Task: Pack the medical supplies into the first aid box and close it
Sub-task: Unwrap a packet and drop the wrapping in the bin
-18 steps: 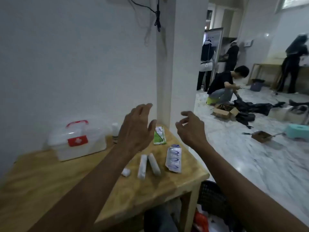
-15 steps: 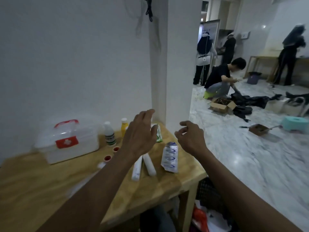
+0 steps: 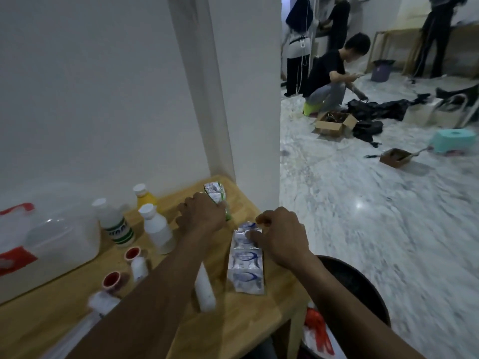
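— Where is the first aid box (image 3: 49,239) sitting?

— On the wooden table (image 3: 248,330), at its far left against the wall, lid down — the red handle and red label are showing.

— And your hands?

— My left hand (image 3: 201,215) is closing its fingers (image 3: 220,206) on the green-and-white sachet (image 3: 216,194), near the table's back right corner. My right hand (image 3: 281,237) is pressing down on the far end of the blue-printed foil strip (image 3: 246,265), which is lying flat by the table's right edge; the fingers are curled onto it, though I cannot tell whether they are gripping it yet.

— What else is waiting on the table?

— Three bottles are standing upright between the box and my left hand: a green-banded bottle (image 3: 114,224), a plain white bottle (image 3: 156,229) and a yellow bottle (image 3: 143,195) behind them. Two small red cups (image 3: 132,253) are sitting nearer me — and a white tube (image 3: 204,291) is lying under my left forearm.
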`<act>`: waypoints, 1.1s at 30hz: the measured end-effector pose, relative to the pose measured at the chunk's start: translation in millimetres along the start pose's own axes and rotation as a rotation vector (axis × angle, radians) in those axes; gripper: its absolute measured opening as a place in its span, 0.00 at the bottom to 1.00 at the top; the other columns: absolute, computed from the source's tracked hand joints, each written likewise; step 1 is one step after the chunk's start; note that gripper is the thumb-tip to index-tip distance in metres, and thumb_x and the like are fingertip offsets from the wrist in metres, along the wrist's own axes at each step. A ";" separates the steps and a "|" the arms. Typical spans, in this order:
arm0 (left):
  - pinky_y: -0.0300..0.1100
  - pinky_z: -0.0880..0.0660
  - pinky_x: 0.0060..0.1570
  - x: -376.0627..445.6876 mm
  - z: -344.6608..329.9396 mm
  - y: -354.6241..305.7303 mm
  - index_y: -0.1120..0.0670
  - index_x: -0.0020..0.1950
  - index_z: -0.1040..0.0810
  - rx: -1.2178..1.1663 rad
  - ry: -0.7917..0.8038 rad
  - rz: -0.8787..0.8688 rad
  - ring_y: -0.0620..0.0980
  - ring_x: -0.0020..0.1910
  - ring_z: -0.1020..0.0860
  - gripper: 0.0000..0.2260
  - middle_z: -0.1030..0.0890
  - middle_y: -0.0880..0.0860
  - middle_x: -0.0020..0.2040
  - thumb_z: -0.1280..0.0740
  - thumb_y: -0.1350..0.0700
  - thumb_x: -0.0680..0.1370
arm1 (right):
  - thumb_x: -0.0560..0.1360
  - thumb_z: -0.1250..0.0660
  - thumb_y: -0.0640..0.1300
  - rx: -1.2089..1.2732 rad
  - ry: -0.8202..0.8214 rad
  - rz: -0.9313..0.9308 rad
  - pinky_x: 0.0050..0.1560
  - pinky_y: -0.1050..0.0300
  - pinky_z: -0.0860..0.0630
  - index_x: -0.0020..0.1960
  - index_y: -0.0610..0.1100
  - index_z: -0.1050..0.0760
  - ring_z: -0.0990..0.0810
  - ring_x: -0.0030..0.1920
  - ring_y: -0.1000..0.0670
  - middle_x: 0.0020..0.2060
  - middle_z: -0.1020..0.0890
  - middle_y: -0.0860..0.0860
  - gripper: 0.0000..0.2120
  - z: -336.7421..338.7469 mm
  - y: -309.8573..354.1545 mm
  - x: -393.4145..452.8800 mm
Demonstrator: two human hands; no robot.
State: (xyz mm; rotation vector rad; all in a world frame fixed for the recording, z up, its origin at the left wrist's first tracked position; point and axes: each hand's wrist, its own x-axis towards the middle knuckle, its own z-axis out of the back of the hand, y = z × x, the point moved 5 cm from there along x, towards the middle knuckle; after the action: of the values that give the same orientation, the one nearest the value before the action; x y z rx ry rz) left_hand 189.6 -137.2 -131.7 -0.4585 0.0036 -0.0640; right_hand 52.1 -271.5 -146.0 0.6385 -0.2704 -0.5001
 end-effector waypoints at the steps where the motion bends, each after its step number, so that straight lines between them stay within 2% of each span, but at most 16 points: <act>1: 0.56 0.29 0.60 4.0 -2.8 -1.7 0.57 0.63 0.26 0.026 0.002 0.024 0.62 0.63 0.28 0.29 0.24 0.59 0.63 0.32 0.38 0.71 | 0.69 0.28 0.57 0.021 -0.006 0.002 0.54 0.45 0.22 0.54 0.50 0.17 0.20 0.52 0.47 0.52 0.17 0.51 0.17 -1.3 -0.7 3.1; 5: 0.55 0.27 0.59 14.0 -8.0 -6.2 0.57 0.60 0.25 -0.068 0.013 0.082 0.63 0.60 0.25 0.29 0.22 0.59 0.60 0.24 0.41 0.67 | 0.69 0.25 0.52 0.126 -0.018 -0.008 0.50 0.46 0.21 0.41 0.51 0.18 0.19 0.46 0.49 0.43 0.16 0.53 0.06 -1.0 -6.3 10.2; 7: 0.51 0.24 0.53 16.2 -9.3 -8.4 0.58 0.59 0.24 -0.145 0.008 0.063 0.62 0.57 0.22 0.27 0.20 0.59 0.58 0.23 0.45 0.67 | 0.70 0.25 0.51 0.178 -0.044 -0.012 0.45 0.51 0.20 0.40 0.50 0.19 0.19 0.42 0.51 0.40 0.16 0.52 0.05 5.3 -10.1 10.4; 9: 0.46 0.26 0.46 14.4 -9.8 -13.9 0.57 0.59 0.22 -0.195 0.004 0.005 0.62 0.55 0.21 0.23 0.19 0.58 0.57 0.24 0.48 0.68 | 0.71 0.25 0.50 0.238 -0.078 -0.019 0.38 0.57 0.24 0.39 0.50 0.21 0.20 0.39 0.53 0.37 0.17 0.53 0.06 16.9 -14.8 7.2; 11: 0.45 0.27 0.42 7.7 -8.8 -26.6 0.55 0.53 0.19 -0.272 0.003 -0.070 0.60 0.51 0.19 0.15 0.17 0.57 0.53 0.27 0.50 0.70 | 0.72 0.26 0.50 0.296 -0.117 -0.058 0.33 0.60 0.27 0.40 0.50 0.22 0.20 0.37 0.54 0.35 0.18 0.54 0.07 32.1 -25.6 3.9; 13: 0.43 0.28 0.40 -5.5 -8.1 -44.9 0.53 0.42 0.18 -0.328 0.020 -0.140 0.58 0.46 0.19 0.07 0.16 0.56 0.45 0.27 0.51 0.69 | 0.72 0.26 0.49 0.396 -0.176 -0.125 0.34 0.55 0.23 0.41 0.49 0.22 0.18 0.34 0.52 0.32 0.17 0.52 0.07 49.2 -44.8 -0.3; 15: 0.43 0.28 0.38 -22.3 -10.3 -67.5 0.52 0.34 0.21 -0.367 0.047 -0.197 0.56 0.41 0.19 0.08 0.17 0.54 0.39 0.26 0.52 0.68 | 0.73 0.26 0.46 0.462 -0.280 -0.190 0.38 0.48 0.18 0.42 0.49 0.22 0.16 0.34 0.50 0.32 0.16 0.50 0.05 70.3 -70.9 -6.9; 17: 0.43 0.27 0.38 -41.4 -17.2 -91.5 0.51 0.30 0.25 -0.401 0.089 -0.247 0.53 0.38 0.21 0.11 0.21 0.51 0.34 0.25 0.54 0.68 | 0.73 0.27 0.44 0.514 -0.394 -0.260 0.38 0.45 0.16 0.45 0.48 0.21 0.16 0.33 0.49 0.33 0.16 0.50 0.03 91.6 -102.7 -16.5; 19: 0.44 0.26 0.37 -60.9 -32.5 -116.9 0.50 0.32 0.24 -0.405 0.158 -0.304 0.52 0.38 0.21 0.10 0.22 0.49 0.33 0.24 0.55 0.68 | 0.74 0.28 0.43 0.541 -0.477 -0.329 0.39 0.45 0.16 0.47 0.46 0.20 0.16 0.33 0.48 0.34 0.16 0.50 0.03 110.2 -135.6 -26.6; 21: 0.47 0.22 0.35 -79.2 -53.0 -139.2 0.54 0.36 0.21 -0.416 0.213 -0.319 0.55 0.38 0.19 0.07 0.19 0.54 0.37 0.24 0.56 0.68 | 0.74 0.29 0.41 0.507 -0.531 -0.398 0.44 0.46 0.16 0.47 0.47 0.19 0.15 0.37 0.47 0.35 0.16 0.50 0.03 122.0 -169.3 -34.7; 24: 0.44 0.29 0.29 -107.8 -90.3 -164.2 0.58 0.39 0.22 -0.378 0.283 -0.286 0.58 0.37 0.20 0.07 0.20 0.57 0.40 0.25 0.58 0.69 | 0.73 0.32 0.40 0.454 -0.548 -0.497 0.49 0.47 0.18 0.46 0.46 0.19 0.16 0.44 0.44 0.37 0.15 0.48 0.04 125.6 -212.6 -45.3; 26: 0.45 0.31 0.30 -128.1 -116.5 -176.2 0.59 0.39 0.23 -0.335 0.326 -0.276 0.57 0.35 0.22 0.07 0.21 0.58 0.40 0.26 0.61 0.69 | 0.73 0.33 0.39 0.420 -0.528 -0.567 0.50 0.51 0.19 0.49 0.43 0.18 0.17 0.48 0.42 0.41 0.15 0.46 0.06 118.2 -236.9 -52.8; 29: 0.45 0.30 0.32 -153.8 -157.7 -182.1 0.60 0.43 0.21 -0.282 0.380 -0.235 0.59 0.39 0.21 0.05 0.19 0.59 0.44 0.29 0.63 0.69 | 0.74 0.34 0.37 0.399 -0.490 -0.638 0.46 0.60 0.26 0.52 0.39 0.18 0.17 0.49 0.43 0.45 0.15 0.43 0.09 101.1 -264.1 -64.1; 33: 0.45 0.28 0.38 -175.5 -204.2 -164.0 0.63 0.48 0.20 -0.223 0.420 -0.096 0.63 0.46 0.20 0.06 0.19 0.62 0.50 0.33 0.66 0.72 | 0.75 0.36 0.34 0.399 -0.419 -0.729 0.47 0.62 0.29 0.54 0.37 0.19 0.20 0.53 0.43 0.46 0.17 0.42 0.11 71.0 -292.4 -70.9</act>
State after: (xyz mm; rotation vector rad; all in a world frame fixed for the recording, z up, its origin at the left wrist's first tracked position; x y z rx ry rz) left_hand 0.8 -363.3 -244.2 -0.6615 0.4049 -0.2553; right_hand -140.8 -471.9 -280.7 1.0232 -0.5449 -1.3078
